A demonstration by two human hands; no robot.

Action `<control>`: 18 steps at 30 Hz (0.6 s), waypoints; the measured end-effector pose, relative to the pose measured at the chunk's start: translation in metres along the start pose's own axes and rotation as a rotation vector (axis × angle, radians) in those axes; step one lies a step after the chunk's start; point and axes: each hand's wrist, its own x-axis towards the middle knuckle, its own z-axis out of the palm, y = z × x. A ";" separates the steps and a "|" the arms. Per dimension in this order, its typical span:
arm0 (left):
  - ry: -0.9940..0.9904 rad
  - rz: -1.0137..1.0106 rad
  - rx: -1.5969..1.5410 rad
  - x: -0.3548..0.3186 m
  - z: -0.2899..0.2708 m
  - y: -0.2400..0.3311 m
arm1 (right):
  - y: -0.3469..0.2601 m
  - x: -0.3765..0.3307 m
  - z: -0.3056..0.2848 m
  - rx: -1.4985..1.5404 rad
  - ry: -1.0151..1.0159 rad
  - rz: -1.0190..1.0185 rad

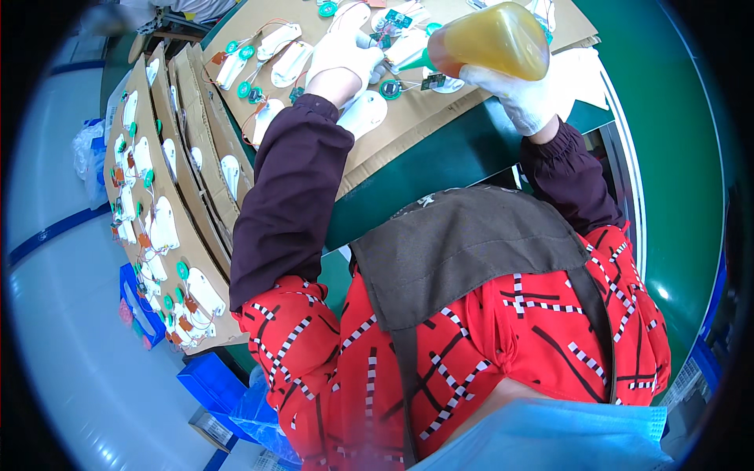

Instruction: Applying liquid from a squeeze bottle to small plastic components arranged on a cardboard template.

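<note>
in the head view, the left hand [343, 56], gloved in white, rests with bent fingers among the parts; whether it grips anything cannot be told. the gloved right hand [520, 98] is closed around a squeeze bottle [491, 43] of amber liquid, tilted so its green nozzle [416, 62] points left, close to a white casing [407, 49] near the left hand's fingers.

around them lie more white casings, round green discs [390, 89], small green circuit boards and thin red wires. one casing [364, 115] sits just below the left hand, partly covered by it. the bottle and right hand hide some of the parts behind them, and the left dark sleeve [292, 169] crosses before the lower left edge of the layout. a white sheet [580, 78] lies beside the right wrist.

the parts rest on a brown cardboard sheet [428, 118] over a green work surface [424, 147]. to the left, layered cardboard sheets [184, 224] carry similar wired parts. beyond are a pale floor [71, 314] with blue lines, a clear plastic bag [88, 149] and a blue bin [210, 382]. a dark apron [471, 251], red patterned clothing [314, 377] and a blue mask [558, 436] fill the lower part.
</note>
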 end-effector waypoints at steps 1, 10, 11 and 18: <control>0.044 0.079 0.074 0.000 0.000 -0.001 | -0.001 0.000 -0.004 -0.047 0.023 0.001; 0.078 0.302 0.667 -0.029 0.000 0.023 | -0.033 -0.002 -0.085 0.354 0.327 -0.159; 0.096 0.339 0.697 -0.029 0.000 0.022 | -0.039 -0.001 -0.098 0.483 0.379 -0.164; 0.138 0.310 0.791 -0.034 -0.029 0.037 | -0.047 -0.002 -0.157 0.642 0.298 -0.161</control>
